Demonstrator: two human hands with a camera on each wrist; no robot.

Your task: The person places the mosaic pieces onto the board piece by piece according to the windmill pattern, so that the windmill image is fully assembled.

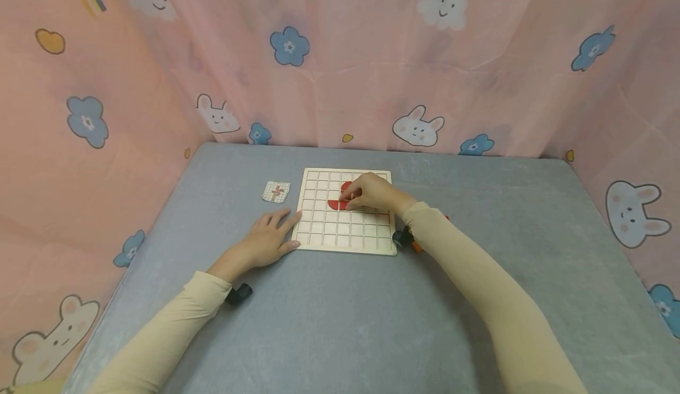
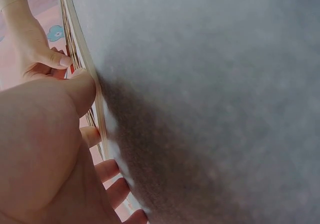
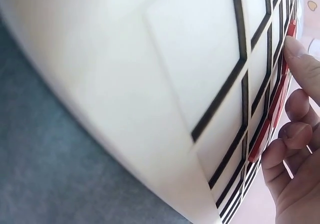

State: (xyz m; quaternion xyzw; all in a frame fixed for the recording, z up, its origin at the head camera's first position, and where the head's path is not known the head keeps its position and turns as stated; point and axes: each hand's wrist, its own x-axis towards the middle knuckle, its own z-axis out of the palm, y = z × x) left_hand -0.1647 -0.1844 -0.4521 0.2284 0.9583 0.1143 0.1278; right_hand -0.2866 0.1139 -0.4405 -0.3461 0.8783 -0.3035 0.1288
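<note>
A pale wooden grid board [image 1: 340, 240] lies flat on the grey table, with red pieces [image 1: 334, 205] set in its squares near the middle. Over them is my right hand [image 1: 376, 193], fingers bent and thumb tip against a red piece [image 3: 276, 103] in the right wrist view. Its palm partly hides the pieces in the head view. My left hand [image 1: 264, 241] rests at the board's left edge, fingers spread, thumb and fingertips touching the rim. In the left wrist view the thumb lies along that rim [image 2: 98, 91].
Left of the board's upper corner is a small gridded card [image 1: 276, 192] with a red pinwheel-like picture. Orange [image 1: 417, 247] and red pieces show partly behind the right forearm. A pink patterned curtain [image 1: 340, 87] surrounds the table's back and sides.
</note>
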